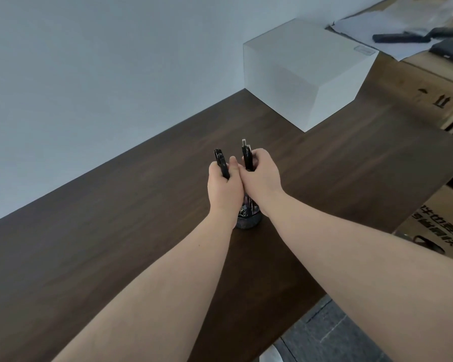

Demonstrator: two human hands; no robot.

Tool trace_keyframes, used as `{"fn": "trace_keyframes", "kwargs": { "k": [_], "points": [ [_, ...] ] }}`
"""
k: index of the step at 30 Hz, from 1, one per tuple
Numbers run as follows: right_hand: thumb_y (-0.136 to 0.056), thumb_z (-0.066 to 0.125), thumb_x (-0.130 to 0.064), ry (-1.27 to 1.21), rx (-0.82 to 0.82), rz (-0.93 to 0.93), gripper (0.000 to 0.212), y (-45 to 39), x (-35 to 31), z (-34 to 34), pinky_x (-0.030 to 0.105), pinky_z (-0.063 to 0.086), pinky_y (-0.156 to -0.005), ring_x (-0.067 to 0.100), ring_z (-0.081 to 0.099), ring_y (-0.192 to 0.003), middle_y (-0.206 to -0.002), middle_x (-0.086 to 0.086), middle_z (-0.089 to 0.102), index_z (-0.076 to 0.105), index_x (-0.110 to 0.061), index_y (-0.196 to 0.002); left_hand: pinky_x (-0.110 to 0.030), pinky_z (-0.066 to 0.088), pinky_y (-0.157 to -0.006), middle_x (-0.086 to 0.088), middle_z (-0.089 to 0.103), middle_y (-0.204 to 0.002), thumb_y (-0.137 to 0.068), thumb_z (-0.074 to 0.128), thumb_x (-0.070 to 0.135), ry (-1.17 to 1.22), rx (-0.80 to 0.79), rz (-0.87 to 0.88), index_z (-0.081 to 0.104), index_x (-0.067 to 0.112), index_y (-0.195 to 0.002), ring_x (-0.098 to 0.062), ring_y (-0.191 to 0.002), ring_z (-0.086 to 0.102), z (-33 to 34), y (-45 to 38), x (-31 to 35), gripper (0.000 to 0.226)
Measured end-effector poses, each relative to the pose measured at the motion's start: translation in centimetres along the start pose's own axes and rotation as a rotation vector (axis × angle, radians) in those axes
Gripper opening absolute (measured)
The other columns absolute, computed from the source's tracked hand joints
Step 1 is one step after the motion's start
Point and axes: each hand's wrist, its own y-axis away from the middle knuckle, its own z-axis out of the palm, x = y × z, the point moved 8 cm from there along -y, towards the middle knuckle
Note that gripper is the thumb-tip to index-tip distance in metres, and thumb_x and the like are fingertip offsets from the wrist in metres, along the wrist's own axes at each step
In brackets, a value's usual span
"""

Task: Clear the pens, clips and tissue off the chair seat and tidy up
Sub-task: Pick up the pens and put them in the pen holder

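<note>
Both hands are meeting over the dark cup [247, 220] standing on the desk [115, 231], probably to drop the pens in upright. The left hand [224, 188] is gripping black pens [221, 163]; the right hand [262, 176], touching it, is closing on another pen bunch [247, 156]. The hands are hiding most of the cup. The chair, clips and tissue are lying out of view. A white box [306, 74] is sitting farther back.

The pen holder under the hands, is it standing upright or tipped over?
Upright: the pen holder stands on its base on the dark table, though both hands hide its top.
</note>
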Motion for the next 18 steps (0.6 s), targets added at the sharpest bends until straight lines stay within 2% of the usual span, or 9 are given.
{"fn": "trace_keyframes", "kwargs": {
  "k": [3,5,7,9,12,14,15,18],
  "points": [
    [-0.086,0.063,-0.026,0.054,0.012,-0.038,0.027,-0.2,-0.6,-0.3,0.036,0.049,-0.078,0.018,0.051,-0.079,-0.082,-0.001,0.053,0.055,-0.005,-0.102,-0.027,0.045,-0.062,-0.004,0.053,-0.08,-0.098,0.045,0.036,0.03,0.019,0.002,0.046,0.01,-0.091,-0.013,-0.067,0.052,0.0,-0.1,0.2,0.027],
    [-0.086,0.063,-0.024,0.08,0.024,-0.06,0.024,-0.3,-1.0,-0.7,0.034,0.047,-0.075,0.018,0.052,-0.079,-0.082,-0.001,0.053,0.056,-0.005,-0.099,-0.02,0.046,-0.051,-0.002,0.051,-0.076,-0.098,0.047,0.035,0.044,0.019,0.01,0.045,0.01,-0.092,-0.004,-0.058,0.054,0.1,0.1,0.5,0.026],
    [-0.087,0.061,-0.022,0.113,0.013,-0.071,0.022,-0.4,-1.1,-1.0,0.032,0.045,-0.075,0.017,0.052,-0.08,-0.083,-0.001,0.054,0.057,-0.005,-0.1,-0.007,0.038,-0.036,0.002,0.047,-0.073,-0.097,0.05,0.032,0.037,0.02,0.018,0.044,0.009,-0.093,0.0,-0.049,0.051,0.2,0.4,0.8,0.024],
    [-0.088,0.059,-0.021,0.138,-0.006,-0.075,0.022,-0.4,-1.0,-1.2,0.032,0.046,-0.078,0.017,0.053,-0.085,-0.089,0.0,0.057,0.059,-0.006,-0.104,-0.003,0.036,-0.035,0.004,0.046,-0.077,-0.096,0.053,0.032,0.024,0.018,0.018,0.044,0.009,-0.099,-0.003,-0.055,0.048,0.2,0.6,0.8,0.024],
    [-0.088,0.059,-0.02,0.138,-0.012,-0.072,0.027,-0.3,-0.8,-1.5,0.033,0.047,-0.089,0.02,0.058,-0.1,-0.105,0.003,0.063,0.059,-0.01,-0.113,-0.001,0.038,-0.037,0.006,0.051,-0.083,-0.094,0.058,0.03,-0.006,0.018,0.026,0.047,0.013,-0.111,0.001,-0.058,0.054,-0.1,0.7,1.1,0.027],
    [-0.087,0.061,-0.022,0.123,-0.012,-0.071,0.037,-0.4,-0.7,-1.6,0.031,0.046,-0.096,0.018,0.057,-0.111,-0.119,0.003,0.063,0.057,-0.012,-0.122,-0.003,0.042,-0.043,0.009,0.056,-0.084,-0.094,0.058,0.03,-0.041,0.027,0.039,0.051,0.013,-0.115,-0.001,-0.067,0.057,-0.4,0.5,1.2,0.028],
    [-0.087,0.062,-0.022,0.126,-0.013,-0.075,0.041,-0.4,-0.7,-1.6,0.031,0.046,-0.099,0.018,0.057,-0.115,-0.124,0.003,0.062,0.056,-0.012,-0.125,-0.005,0.045,-0.051,0.009,0.059,-0.087,-0.094,0.057,0.03,-0.054,0.033,0.04,0.053,0.013,-0.115,-0.003,-0.076,0.058,-0.6,0.4,1.2,0.028],
    [-0.087,0.063,-0.021,0.155,-0.025,-0.083,0.047,-0.6,-0.5,-1.7,0.031,0.043,-0.106,0.017,0.053,-0.126,-0.133,0.004,0.059,0.053,-0.011,-0.132,-0.025,0.049,-0.087,0.006,0.064,-0.107,-0.093,0.056,0.032,-0.095,0.034,0.031,0.057,0.015,-0.116,-0.013,-0.104,0.059,-0.9,0.1,0.9,0.029]
  ]
}}
